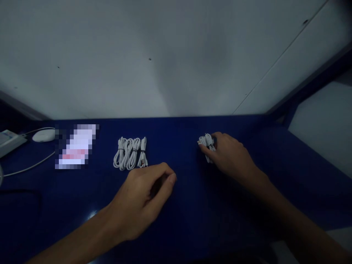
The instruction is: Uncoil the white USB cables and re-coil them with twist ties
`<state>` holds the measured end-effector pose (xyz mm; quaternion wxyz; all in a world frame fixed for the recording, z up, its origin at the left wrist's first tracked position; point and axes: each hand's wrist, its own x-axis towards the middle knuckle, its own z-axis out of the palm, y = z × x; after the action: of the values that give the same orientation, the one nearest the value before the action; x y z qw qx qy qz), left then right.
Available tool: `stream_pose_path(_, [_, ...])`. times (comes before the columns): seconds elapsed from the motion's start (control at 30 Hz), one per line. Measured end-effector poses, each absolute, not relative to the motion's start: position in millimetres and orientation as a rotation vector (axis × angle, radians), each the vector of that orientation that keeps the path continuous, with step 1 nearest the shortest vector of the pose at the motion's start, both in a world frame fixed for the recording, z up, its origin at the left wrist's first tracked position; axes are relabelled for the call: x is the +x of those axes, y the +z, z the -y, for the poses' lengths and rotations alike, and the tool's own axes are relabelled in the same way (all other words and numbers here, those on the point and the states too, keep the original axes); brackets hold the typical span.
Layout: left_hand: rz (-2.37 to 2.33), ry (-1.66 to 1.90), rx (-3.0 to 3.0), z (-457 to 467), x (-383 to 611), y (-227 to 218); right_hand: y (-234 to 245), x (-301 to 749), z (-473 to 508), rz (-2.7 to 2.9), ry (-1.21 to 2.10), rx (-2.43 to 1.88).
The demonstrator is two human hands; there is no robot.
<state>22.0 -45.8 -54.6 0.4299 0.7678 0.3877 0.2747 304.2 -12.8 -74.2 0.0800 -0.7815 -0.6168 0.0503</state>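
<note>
My right hand rests on the blue table with its fingers closed around a bundled white cable, of which only the left part shows. My left hand hovers low over the table nearer to me, fingers curled loosely inward with nothing visible in them. Just beyond it, several tied white cable bundles lie side by side in a row.
A white computer mouse with its cord sits at the far left, beside the corner of a keyboard. A blurred pale object lies between the mouse and the cable row. A grey wall rises behind the table.
</note>
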Motion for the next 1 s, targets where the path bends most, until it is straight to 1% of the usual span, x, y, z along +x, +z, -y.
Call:
stream_pose_path(0.07, [-0.998, 0.829, 2.112, 42, 19, -58, -75, 306, 12, 1.851, 0.164, -2.325])
stream_pose_path(0.17, [-1.176, 1.056, 2.179, 32, 14, -65, -77, 307, 12, 1.855, 0.165, -2.322])
stream_pose_path(0.23, [-1.316, 1.139, 2.163, 25, 11, -67, -77, 307, 12, 1.851, 0.159, -2.328])
stream_pose_path(0.27, [-1.417, 1.125, 2.203, 22, 10, -67, -77, 306, 13, 1.848, 0.158, -2.332])
stream_pose_path(0.33, [-1.679, 0.948, 2.348, 17, 9, -67, -74, 304, 16, 1.832, 0.135, -2.344])
stream_pose_path(0.4, [-1.926, 0.659, 2.476, 13, 10, -67, -69, 301, 20, 1.822, 0.068, -2.337])
stream_pose_path(0.47, [-2.053, 0.438, 2.523, 11, 12, -67, -62, 296, 25, 1.828, -0.016, -2.289])
stream_pose_path(0.57, [-2.085, 0.329, 2.559, 10, 12, -69, -51, 286, 32, 1.843, -0.072, -2.186])
stream_pose_path(0.7, [-2.052, 0.322, 2.615, 10, 11, -71, -36, 262, 38, 1.937, -0.079, -2.003])
stream_pose_path(0.83, [-1.934, 0.451, 2.646, 12, 11, -76, -32, 239, 35, 2.178, 0.064, -1.746])
stream_pose_path(1.0, [-1.626, 0.636, 2.701, 15, 10, -82, -51, 235, 19, 2.291, 0.170, -1.427])
